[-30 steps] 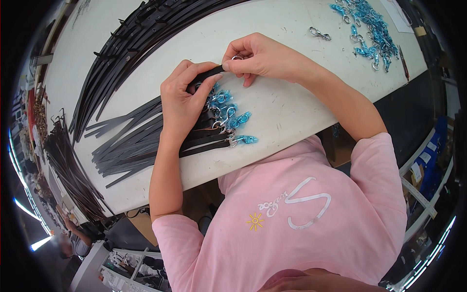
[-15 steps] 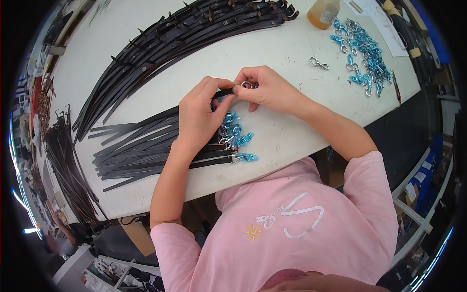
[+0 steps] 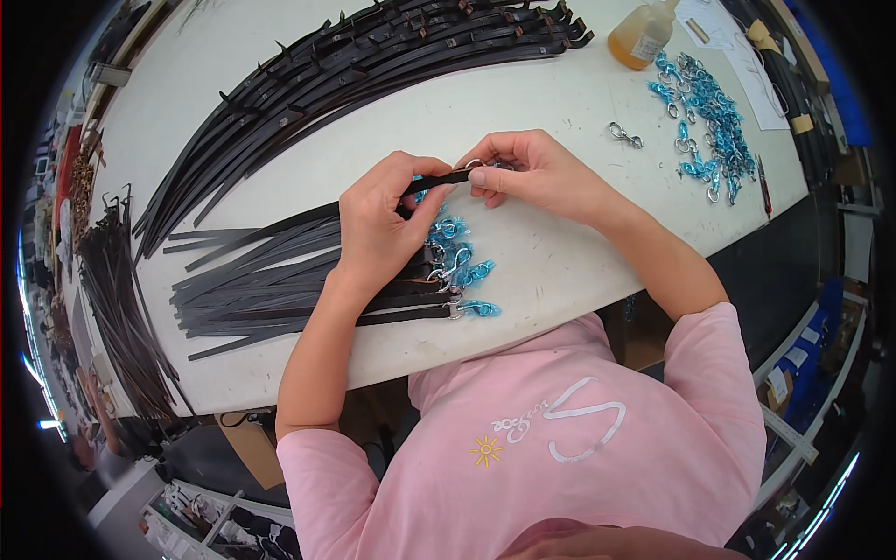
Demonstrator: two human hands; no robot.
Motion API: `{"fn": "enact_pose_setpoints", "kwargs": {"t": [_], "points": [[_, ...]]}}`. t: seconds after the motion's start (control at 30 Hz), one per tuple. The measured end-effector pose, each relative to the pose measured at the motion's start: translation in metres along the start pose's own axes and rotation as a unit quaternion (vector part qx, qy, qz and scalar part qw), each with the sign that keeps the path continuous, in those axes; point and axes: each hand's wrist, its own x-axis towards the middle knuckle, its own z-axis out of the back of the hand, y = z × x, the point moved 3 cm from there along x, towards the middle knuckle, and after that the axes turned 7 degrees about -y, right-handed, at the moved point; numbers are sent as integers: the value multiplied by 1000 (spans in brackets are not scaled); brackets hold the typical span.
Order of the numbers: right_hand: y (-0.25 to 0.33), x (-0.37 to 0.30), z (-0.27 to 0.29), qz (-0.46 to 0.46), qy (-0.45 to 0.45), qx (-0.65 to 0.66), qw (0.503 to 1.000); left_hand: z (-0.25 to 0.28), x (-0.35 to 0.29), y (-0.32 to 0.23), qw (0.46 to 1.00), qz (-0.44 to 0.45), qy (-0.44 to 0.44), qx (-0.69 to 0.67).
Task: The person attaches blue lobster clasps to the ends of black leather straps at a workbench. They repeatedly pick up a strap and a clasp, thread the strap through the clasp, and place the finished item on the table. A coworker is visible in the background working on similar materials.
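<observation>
Between my two hands stretches a narrow black strap (image 3: 446,180), held above the table. My left hand (image 3: 381,201) is closed on it, thumb and fingers pinching a little short of its end. At the end itself, my right hand (image 3: 523,173) pinches the strap together with a silver metal ring (image 3: 475,165); the fingers partly hide the ring. Below my left hand lies a bundle of black straps (image 3: 261,280), whose right ends carry silver snap hooks in blue plastic wrap (image 3: 457,254). One unwrapped snap hook (image 3: 625,136) lies apart, to the right.
A pile of blue-wrapped hooks (image 3: 714,121) lies at the right, near a pointed tool (image 3: 764,187). Behind it stands a bottle of amber liquid (image 3: 642,35). Black straps with loops (image 3: 373,70) spread across the back; more dark straps (image 3: 121,299) hang over the left edge.
My right hand has moved slightly right, away from my left, so more of the strap shows between them. The whole view has shifted a little.
</observation>
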Motion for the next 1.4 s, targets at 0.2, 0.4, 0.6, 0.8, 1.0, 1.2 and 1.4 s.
{"fn": "enact_pose_setpoints", "kwargs": {"t": [0.2,0.4,0.6,0.8,1.0,1.2,1.4], "points": [[3,0,1,-6,-20,-30,999,0,1,0,1000,-2,-3,8],[4,0,1,-6,2,-14,1000,-1,0,2,1000,4,-2,-2],[5,-2,-2,20,-9,-100,995,-2,1,3,1000,28,12,-3],[5,-3,-7,77,-56,-162,982,-2,0,-2,999,18,9,24],[-1,1,-8,51,-49,-75,995,-1,-1,-5,997,0,26,67],[-3,4,-5,17,-24,-38,999,-3,1,-4,999,10,20,47],[-4,14,6,11,-48,-47,998,0,18,2,997,9,43,58]]}}
